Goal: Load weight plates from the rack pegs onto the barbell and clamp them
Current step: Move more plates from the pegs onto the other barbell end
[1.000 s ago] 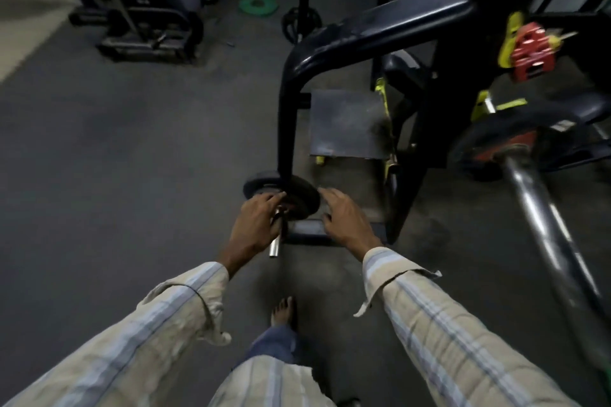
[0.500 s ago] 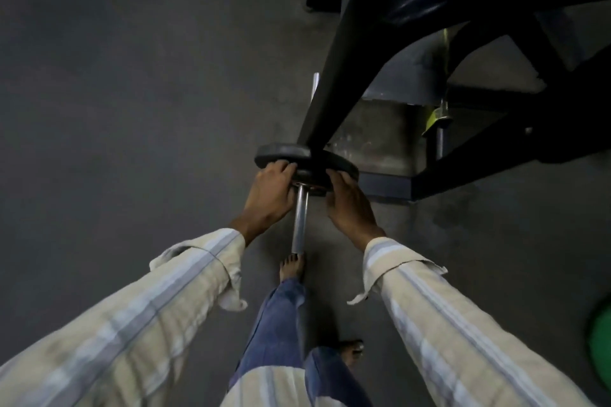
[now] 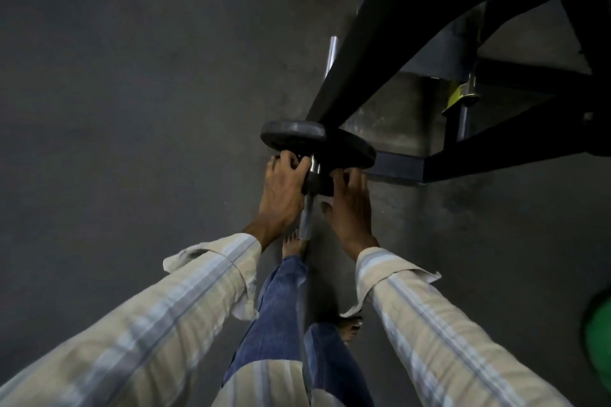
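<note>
A chrome rack peg points toward me from the black rack frame. Far up the peg sits a large black weight plate. A smaller black weight plate sits on the same peg just in front of it, with a short bare stretch of peg between the two. My left hand grips the small plate's left edge with curled fingers. My right hand holds its right edge. The barbell is out of view.
A second chrome peg sticks out on the frame's far side. The frame's base bars run along the floor to the right, with a yellow fitting behind. A green plate lies at the right edge. My bare feet stand below the peg.
My view has tilted down and moved closer. Both hands have gone from the peg's base to the small plate, which now sits slightly nearer to me, away from the large plate.
</note>
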